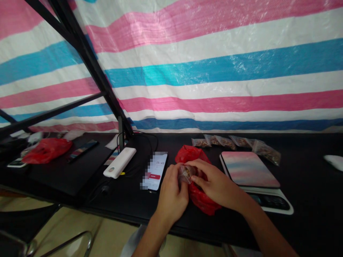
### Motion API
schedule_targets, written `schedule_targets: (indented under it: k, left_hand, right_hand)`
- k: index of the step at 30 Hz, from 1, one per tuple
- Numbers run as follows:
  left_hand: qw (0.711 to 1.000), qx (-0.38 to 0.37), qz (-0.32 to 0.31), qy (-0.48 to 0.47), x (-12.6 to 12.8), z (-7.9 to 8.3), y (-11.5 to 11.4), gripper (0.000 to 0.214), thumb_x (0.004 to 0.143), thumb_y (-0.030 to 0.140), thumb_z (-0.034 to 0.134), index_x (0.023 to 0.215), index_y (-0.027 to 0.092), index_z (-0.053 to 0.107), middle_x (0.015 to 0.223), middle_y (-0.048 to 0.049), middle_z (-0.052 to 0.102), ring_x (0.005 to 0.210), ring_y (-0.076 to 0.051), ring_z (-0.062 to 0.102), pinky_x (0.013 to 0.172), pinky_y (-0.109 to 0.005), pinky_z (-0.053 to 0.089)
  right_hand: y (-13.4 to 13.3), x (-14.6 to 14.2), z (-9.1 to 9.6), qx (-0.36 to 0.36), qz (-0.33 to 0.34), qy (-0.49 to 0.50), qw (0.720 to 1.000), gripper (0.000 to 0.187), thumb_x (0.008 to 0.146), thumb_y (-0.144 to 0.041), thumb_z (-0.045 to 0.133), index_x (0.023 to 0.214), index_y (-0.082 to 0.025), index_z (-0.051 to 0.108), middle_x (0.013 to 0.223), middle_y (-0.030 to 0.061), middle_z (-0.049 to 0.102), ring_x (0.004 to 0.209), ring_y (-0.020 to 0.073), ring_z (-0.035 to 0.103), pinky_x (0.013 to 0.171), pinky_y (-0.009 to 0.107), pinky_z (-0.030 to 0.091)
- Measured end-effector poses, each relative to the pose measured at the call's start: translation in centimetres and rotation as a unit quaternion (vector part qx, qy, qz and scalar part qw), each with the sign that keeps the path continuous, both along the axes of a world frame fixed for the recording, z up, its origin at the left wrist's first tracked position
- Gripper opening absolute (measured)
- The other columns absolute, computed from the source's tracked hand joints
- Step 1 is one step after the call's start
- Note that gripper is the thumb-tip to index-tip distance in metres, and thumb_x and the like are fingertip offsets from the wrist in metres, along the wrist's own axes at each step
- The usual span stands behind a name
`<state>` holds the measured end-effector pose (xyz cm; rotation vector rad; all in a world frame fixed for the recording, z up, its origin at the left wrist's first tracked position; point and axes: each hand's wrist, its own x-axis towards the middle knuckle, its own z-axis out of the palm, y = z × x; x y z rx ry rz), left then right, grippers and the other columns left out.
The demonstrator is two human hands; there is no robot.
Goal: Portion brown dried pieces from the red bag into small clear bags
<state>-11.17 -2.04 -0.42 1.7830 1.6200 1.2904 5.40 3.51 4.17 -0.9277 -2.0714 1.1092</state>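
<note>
Between both hands is a small clear zip bag (185, 173) with some brownish bits inside. My left hand (173, 191) grips its left side, fingers closed. My right hand (211, 180) pinches the other side with thumb and fingers. Under and behind the hands lies a crumpled red plastic bag (202, 201), partly covered by them; its contents are hidden. Just right of my right hand stands a kitchen scale (249, 169) with a shiny plate and a dark display panel.
Several filled zip bags (226, 142) lie along the back of the black table (308, 185). Left of my hands are a lit phone (155, 173) and a white power bank (120, 163) with cables. Another red bag (48, 150) lies far left. A white object (333, 161) sits at the right edge.
</note>
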Motion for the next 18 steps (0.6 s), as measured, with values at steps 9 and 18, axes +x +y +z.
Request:
schedule_targets:
  k: [9,18]
  left_hand:
    - [0.999,-0.015,-0.041,-0.015,0.12,1.14,-0.10,0.031,0.091,0.015,0.055,0.121,0.022,0.057,0.113,-0.0083,0.064,0.107,-0.024,0.063,0.096,-0.041,0.051]
    - [1.000,0.005,-0.014,-0.006,-0.42,0.27,0.16,0.031,0.086,0.015,0.065,0.116,0.024,0.062,0.111,-0.0062,0.066,0.105,-0.025,0.061,0.094,-0.041,0.048]
  right_hand:
    - [-0.68,-0.62,0.43,-0.028,-0.020,0.021,0.999,0.036,0.081,-0.009,0.065,0.114,-0.023,0.064,0.103,0.0008,0.068,0.085,0.0158,0.062,0.081,0.032,0.049]
    - [-0.79,-0.66,0.52,0.093,0.015,0.007,0.995,0.035,0.081,0.004,0.053,0.099,-0.023,0.065,0.112,0.0028,0.060,0.104,0.0166,0.060,0.094,0.033,0.046]
